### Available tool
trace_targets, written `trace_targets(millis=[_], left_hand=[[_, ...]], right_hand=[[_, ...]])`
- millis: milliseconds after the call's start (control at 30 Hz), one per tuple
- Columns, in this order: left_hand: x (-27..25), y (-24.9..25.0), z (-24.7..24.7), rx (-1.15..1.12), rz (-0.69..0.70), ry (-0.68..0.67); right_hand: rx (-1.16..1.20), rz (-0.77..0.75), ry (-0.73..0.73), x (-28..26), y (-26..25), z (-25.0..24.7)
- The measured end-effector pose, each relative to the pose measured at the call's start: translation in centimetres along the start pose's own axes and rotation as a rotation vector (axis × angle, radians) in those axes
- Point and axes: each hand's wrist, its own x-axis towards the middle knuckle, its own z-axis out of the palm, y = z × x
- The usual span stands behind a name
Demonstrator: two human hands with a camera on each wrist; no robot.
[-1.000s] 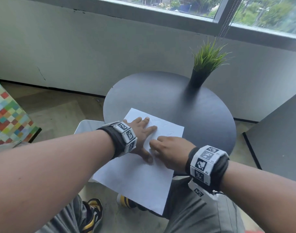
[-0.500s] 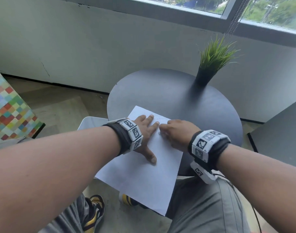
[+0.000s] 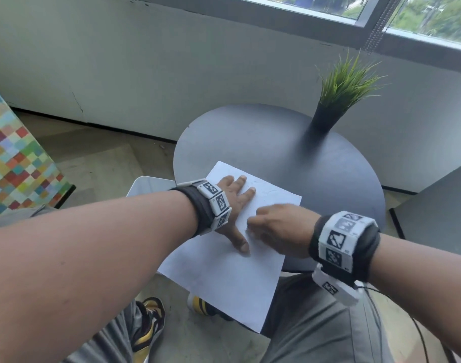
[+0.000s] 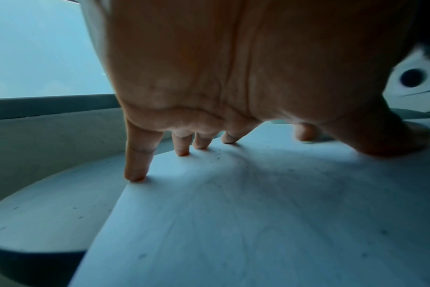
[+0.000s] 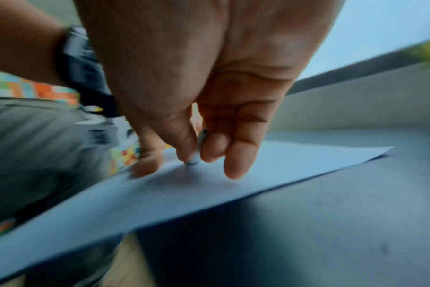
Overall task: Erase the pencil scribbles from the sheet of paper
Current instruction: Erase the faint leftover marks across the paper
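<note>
A white sheet of paper (image 3: 224, 284) lies on the round dark table (image 3: 289, 153), its near end hanging over the edge. Faint pencil marks (image 3: 260, 186) show near its far end. My left hand (image 3: 234, 205) lies flat on the sheet's left part, its spread fingers (image 4: 135, 170) pressing the paper (image 4: 258, 223) down. My right hand (image 3: 258, 221) is just right of the left thumb, blurred. It pinches a small pale eraser (image 5: 199, 143) between thumb and fingers. The eraser's tip touches the paper (image 5: 184, 194).
A black pot of green grass (image 3: 339, 95) stands at the table's far right. The wall and window run behind it. A colourful checked panel (image 3: 17, 158) stands on the floor to the left. A grey surface (image 3: 438, 210) lies at the right, and my knees are under the sheet.
My right hand slid up the sheet toward the left fingertips half a second ago. It has come back down near the left thumb. The left hand stays pressed in place.
</note>
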Motion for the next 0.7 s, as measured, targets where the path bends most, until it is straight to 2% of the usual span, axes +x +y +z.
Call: trace_targets(millis=[67, 100, 200, 233, 300, 400, 467, 533, 600, 700], left_hand=[[0.1, 0.0, 0.0, 0.009, 0.002, 0.002], [0.1, 0.0, 0.0, 0.009, 0.003, 0.000], [-0.1, 0.0, -0.1, -0.014, -0.001, 0.007], [-0.1, 0.0, -0.1, -0.021, -0.003, 0.009], [-0.2, 0.0, -0.1, -0.015, -0.007, 0.003], [-0.1, 0.1, -0.1, 0.002, -0.006, -0.003], [0.0, 0.2, -0.2, 0.002, -0.003, -0.009], [0.1, 0.4, -0.4, 0.000, -0.003, -0.011], [0.1, 0.5, -0.5, 0.007, -0.008, -0.019], [0.2, 0.6, -0.4, 0.015, -0.015, -0.024]], right_hand=[[0.013, -0.051, -0.021, -0.9, -1.0, 0.2], [-0.007, -0.026, 0.004, -0.5, -0.6, 0.1], [-0.045, 0.165, 0.114, 1.5, 1.9, -0.3], [-0.043, 0.187, 0.133, 1.7, 2.2, -0.4], [-0.014, 0.145, 0.104, 0.9, 1.0, -0.2], [0.044, 0.036, -0.024, -1.5, -1.7, 1.1], [0.027, 0.127, 0.000, -1.4, -0.2, 1.2], [0.024, 0.311, 0.083, -0.8, 2.7, 1.0], [0.024, 0.379, 0.126, -0.4, 3.6, 1.1], [0.045, 0.249, 0.042, -0.5, 0.2, 1.8]])
